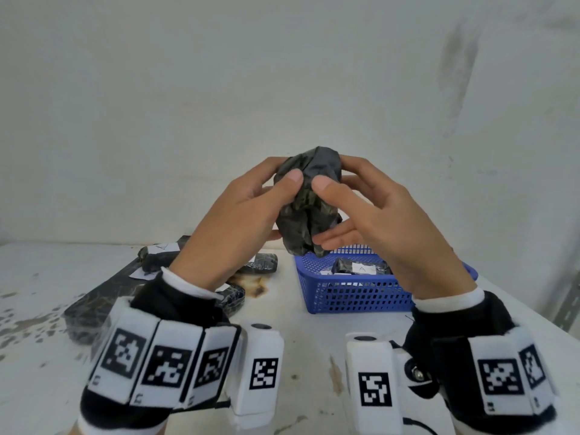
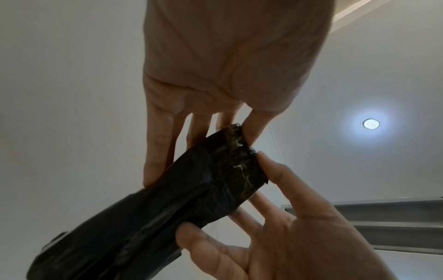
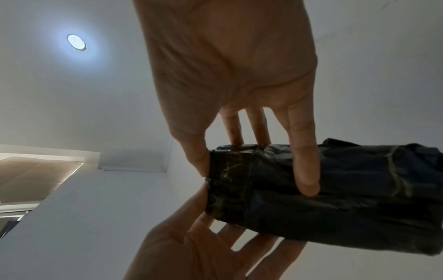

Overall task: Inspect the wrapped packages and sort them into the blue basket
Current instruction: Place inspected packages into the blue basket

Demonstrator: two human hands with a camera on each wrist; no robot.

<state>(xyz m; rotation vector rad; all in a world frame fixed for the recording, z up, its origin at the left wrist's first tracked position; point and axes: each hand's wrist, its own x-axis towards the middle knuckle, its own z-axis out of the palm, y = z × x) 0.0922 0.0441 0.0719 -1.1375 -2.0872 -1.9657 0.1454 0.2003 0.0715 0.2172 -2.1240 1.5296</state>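
Both hands hold a black wrapped package (image 1: 309, 196) up above the white table (image 1: 298, 350); the left hand (image 1: 238, 221) and right hand (image 1: 386, 227) pinch it, thumbs on its near face. Below it, to the right, a blue basket (image 1: 354, 293) holds a labelled package (image 1: 361, 267). More black packages (image 1: 150, 271) lie at left.

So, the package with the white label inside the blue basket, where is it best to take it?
Probably from above, across its short width: the labelled package lies flat and low in the blue basket, whose walls block any sideways approach.
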